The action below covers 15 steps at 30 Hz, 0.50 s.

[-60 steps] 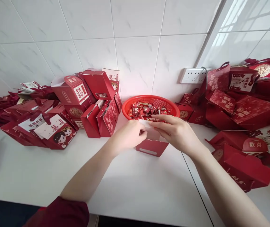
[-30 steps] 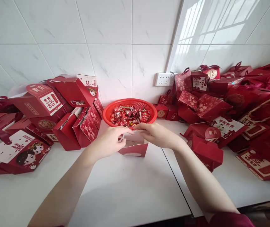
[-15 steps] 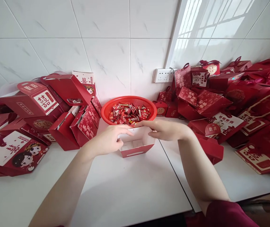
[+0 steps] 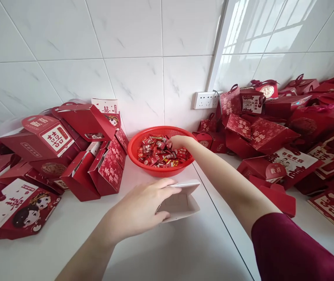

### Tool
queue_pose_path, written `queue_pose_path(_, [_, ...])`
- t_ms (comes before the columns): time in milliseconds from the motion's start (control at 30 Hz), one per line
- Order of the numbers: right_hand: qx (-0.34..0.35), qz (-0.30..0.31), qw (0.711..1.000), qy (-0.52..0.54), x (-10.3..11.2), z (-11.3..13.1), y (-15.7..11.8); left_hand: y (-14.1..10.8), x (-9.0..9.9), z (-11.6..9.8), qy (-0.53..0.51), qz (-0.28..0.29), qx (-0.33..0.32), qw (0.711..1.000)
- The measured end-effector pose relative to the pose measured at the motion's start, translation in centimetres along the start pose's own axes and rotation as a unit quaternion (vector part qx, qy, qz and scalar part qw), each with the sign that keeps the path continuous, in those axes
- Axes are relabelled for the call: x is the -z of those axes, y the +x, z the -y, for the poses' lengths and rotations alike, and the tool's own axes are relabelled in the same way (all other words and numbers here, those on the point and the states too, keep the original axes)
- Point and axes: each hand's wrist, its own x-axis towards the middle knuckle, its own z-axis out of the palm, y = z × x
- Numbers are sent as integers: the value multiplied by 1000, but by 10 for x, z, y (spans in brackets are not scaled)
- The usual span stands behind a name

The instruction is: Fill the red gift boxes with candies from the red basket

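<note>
My left hand (image 4: 140, 208) grips the left side of a small gift box (image 4: 180, 205), thumb and fingers on either side of its wall. The box is tilted, with its white inside facing me, and no contents show in the visible part. Behind it stands a red plastic basket (image 4: 161, 171) holding many wrapped candies (image 4: 156, 152). My right hand (image 4: 181, 143) reaches into the basket's right side, fingers bent down among the candies. Those fingertips are hidden, so whether they hold a candy cannot be seen.
Red gift boxes (image 4: 108, 168) are piled at the left, some with open tops. More red boxes and bags (image 4: 272, 136) crowd the right side. A white power strip (image 4: 206, 100) is against the tiled wall (image 4: 134, 78). A seam runs across the white table (image 4: 155, 249).
My right hand has left the box and moved into the candy basket. My left hand has taken hold of the box and tilted it, its opening now turned towards me.
</note>
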Motion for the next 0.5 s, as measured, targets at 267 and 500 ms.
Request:
queue_pose_path(267, [26,-59,998,18,12,23,70,7,-4,2,-8,-5,-48,999])
queue_pose_path(500, [-7,-86,993,82,-7,13,91,8,3,7,-33,-1,-41,999])
